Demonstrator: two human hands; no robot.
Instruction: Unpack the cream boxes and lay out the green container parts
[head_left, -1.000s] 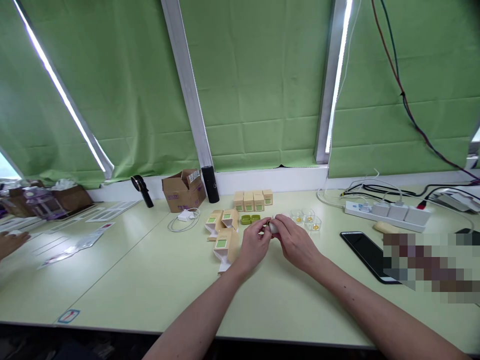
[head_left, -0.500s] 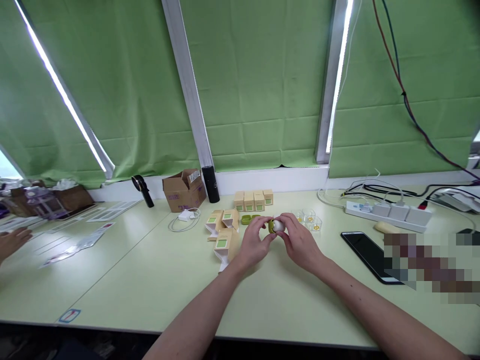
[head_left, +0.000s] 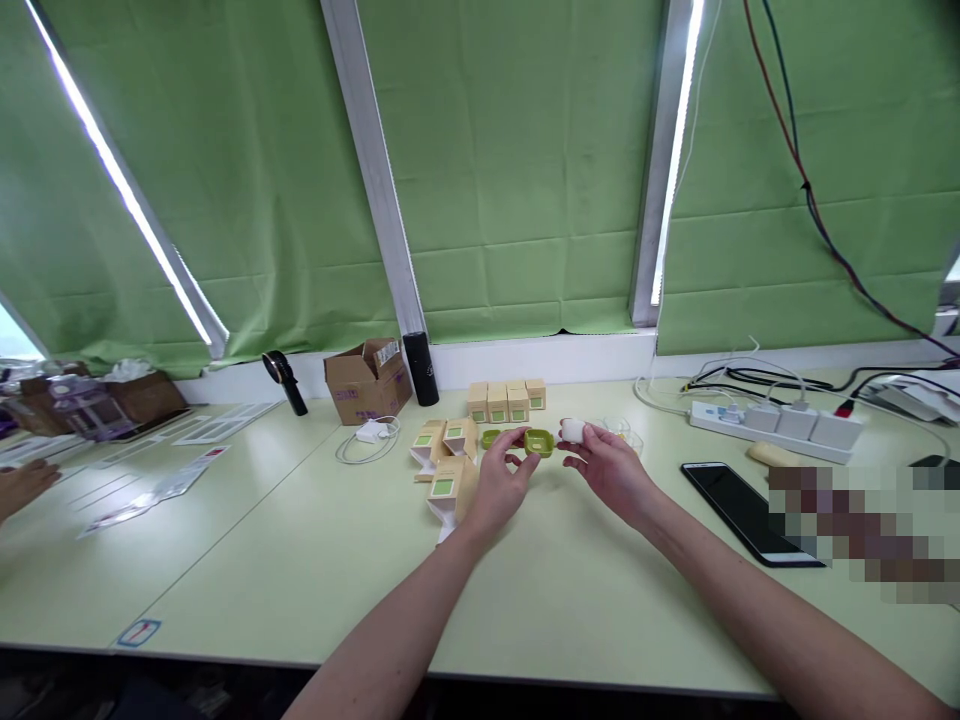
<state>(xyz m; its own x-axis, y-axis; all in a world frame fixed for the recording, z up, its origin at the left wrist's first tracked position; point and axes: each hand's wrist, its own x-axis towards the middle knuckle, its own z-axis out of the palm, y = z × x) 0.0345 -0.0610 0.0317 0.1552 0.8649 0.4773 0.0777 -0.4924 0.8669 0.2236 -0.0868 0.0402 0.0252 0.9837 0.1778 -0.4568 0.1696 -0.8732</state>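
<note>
I have the left hand [head_left: 501, 486] clamped on a green case [head_left: 539, 443]. The right hand [head_left: 613, 473] pinches a white piece [head_left: 572, 431] just beside it.

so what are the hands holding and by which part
Left hand: green case, by its left side. Right hand: white piece, exact grip spot unclear.

Green blinds [head_left: 517, 170] hang before us at the far side; a long pale table [head_left: 300, 580], papers [head_left: 225, 422] left and power strip [head_left: 748, 432] right suggest an office workroom.
</note>
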